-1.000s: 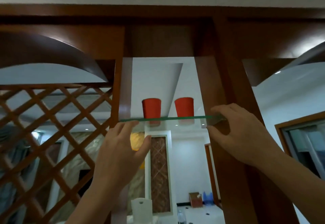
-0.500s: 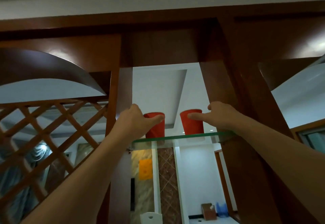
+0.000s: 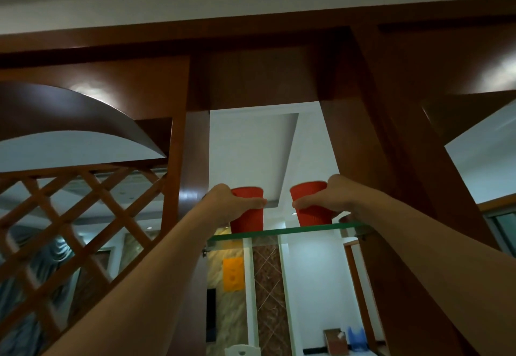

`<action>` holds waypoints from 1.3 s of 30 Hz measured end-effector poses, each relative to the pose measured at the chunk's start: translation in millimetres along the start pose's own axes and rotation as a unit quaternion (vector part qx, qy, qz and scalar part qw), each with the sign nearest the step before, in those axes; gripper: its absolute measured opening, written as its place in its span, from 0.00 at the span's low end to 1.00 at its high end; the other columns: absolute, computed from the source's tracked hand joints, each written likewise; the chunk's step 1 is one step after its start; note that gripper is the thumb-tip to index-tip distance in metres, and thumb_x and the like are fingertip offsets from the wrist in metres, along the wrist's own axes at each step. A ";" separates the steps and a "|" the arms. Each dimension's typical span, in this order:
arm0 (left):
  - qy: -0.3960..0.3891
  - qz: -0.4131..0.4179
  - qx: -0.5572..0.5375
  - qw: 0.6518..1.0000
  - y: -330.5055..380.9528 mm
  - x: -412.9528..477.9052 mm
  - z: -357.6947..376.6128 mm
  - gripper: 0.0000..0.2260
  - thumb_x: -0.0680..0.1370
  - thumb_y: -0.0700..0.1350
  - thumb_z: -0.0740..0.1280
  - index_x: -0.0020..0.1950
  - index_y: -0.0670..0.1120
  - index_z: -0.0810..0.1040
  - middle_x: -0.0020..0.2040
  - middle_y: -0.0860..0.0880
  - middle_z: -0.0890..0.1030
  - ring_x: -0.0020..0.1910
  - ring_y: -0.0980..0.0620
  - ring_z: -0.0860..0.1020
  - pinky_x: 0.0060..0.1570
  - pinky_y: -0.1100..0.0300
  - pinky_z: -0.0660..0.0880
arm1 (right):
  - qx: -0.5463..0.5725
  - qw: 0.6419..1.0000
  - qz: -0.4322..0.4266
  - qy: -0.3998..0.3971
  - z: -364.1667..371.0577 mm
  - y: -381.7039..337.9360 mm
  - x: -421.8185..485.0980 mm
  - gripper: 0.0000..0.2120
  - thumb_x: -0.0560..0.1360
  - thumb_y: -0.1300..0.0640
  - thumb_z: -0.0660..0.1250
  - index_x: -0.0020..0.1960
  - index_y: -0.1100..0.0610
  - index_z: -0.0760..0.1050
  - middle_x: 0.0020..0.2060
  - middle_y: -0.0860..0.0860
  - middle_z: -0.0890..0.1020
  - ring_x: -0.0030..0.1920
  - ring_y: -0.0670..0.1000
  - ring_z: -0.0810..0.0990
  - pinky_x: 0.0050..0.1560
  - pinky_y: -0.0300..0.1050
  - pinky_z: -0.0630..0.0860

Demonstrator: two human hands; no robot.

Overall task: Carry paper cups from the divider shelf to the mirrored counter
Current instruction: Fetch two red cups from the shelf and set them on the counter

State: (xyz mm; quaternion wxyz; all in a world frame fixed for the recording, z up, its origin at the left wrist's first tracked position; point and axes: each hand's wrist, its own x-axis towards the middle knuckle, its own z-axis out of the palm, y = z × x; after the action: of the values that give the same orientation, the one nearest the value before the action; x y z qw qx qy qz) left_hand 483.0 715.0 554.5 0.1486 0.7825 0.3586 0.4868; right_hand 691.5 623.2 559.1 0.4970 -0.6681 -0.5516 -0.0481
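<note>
Two red paper cups stand upright on a high glass shelf point(image 3: 282, 233) inside the wooden divider. My left hand point(image 3: 226, 204) wraps around the left cup point(image 3: 250, 217), thumb across its front. My right hand point(image 3: 328, 197) is closed around the right cup point(image 3: 312, 211), thumb across its front and fingers behind. Both cups' bases still look level with the glass. I look up at them from below.
Dark wooden posts point(image 3: 192, 177) flank the narrow shelf opening on both sides. A wooden lattice panel point(image 3: 75, 232) fills the left. A thick wooden beam point(image 3: 265, 70) runs overhead. Beyond the opening lies a room with a white chair back point(image 3: 242, 350) and boxes on the floor.
Both hands rose from the shelf's front edge to the cups and closed around them. The view tilted further upward.
</note>
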 end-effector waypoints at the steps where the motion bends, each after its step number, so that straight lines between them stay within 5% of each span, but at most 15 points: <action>1: 0.004 0.001 -0.009 1.000 -0.3 0.8 0.3 0.39 0.66 0.62 0.74 0.68 0.44 0.65 0.57 0.44 0.76 0.53 0.44 0.76 0.49 0.54 0.76 | 0.009 1.000 -0.007 0.005 0.2 0.9 1.0 0.39 0.64 0.42 0.76 0.67 0.54 0.61 0.53 0.52 0.73 0.50 0.55 0.77 0.45 0.48 0.75; 13: 0.074 0.161 -0.164 0.970 5.5 -42.6 -23.7 0.35 0.65 0.59 0.73 0.68 0.47 0.67 0.55 0.51 0.74 0.54 0.48 0.75 0.46 0.56 0.76 | 0.135 0.980 -0.131 0.064 -19.2 -13.7 -53.2 0.40 0.61 0.41 0.76 0.67 0.51 0.63 0.53 0.47 0.74 0.49 0.52 0.78 0.40 0.42 0.76; 22: 0.070 0.237 -0.232 0.941 -15.3 -150.7 -19.1 0.31 0.62 0.59 0.74 0.62 0.53 0.70 0.55 0.54 0.77 0.49 0.55 0.80 0.36 0.66 0.79 | 0.224 0.951 -0.206 0.059 -20.1 -7.6 -172.0 0.29 0.56 0.39 0.73 0.55 0.41 0.69 0.49 0.41 0.78 0.44 0.44 0.80 0.33 0.33 0.76; 26: 0.047 0.229 -0.258 0.937 -49.6 -209.2 6.5 0.26 0.62 0.56 0.75 0.57 0.57 0.72 0.51 0.56 0.79 0.46 0.67 0.79 0.33 0.71 0.76 | 0.222 0.954 -0.193 0.059 7.9 31.8 -222.3 0.28 0.55 0.36 0.73 0.52 0.37 0.69 0.48 0.38 0.79 0.45 0.42 0.81 0.35 0.32 0.76; 31: 0.016 0.157 -0.255 0.954 -118.9 -281.9 38.4 0.28 0.59 0.59 0.76 0.57 0.63 0.72 0.50 0.63 0.79 0.51 0.65 0.78 0.38 0.68 0.78 | 0.216 0.967 -0.134 0.035 65.3 101.1 -279.0 0.26 0.56 0.38 0.75 0.52 0.38 0.71 0.43 0.26 0.78 0.45 0.30 0.77 0.34 0.25 0.72; 39: 0.013 0.036 -0.241 0.970 -191.7 -370.2 63.3 0.33 0.58 0.62 0.78 0.61 0.60 0.73 0.52 0.65 0.79 0.52 0.63 0.78 0.39 0.67 0.78 | 0.202 0.979 -0.020 -0.003 122.9 159.6 -350.5 0.31 0.55 0.38 0.76 0.56 0.36 0.70 0.50 0.33 0.78 0.48 0.36 0.78 0.34 0.30 0.74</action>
State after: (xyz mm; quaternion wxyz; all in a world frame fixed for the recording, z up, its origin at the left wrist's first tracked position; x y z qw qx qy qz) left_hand 358.7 594.9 170.0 0.3107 0.7299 0.2041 0.5736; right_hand 621.7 486.2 185.2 0.6188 -0.5428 -0.5650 0.0567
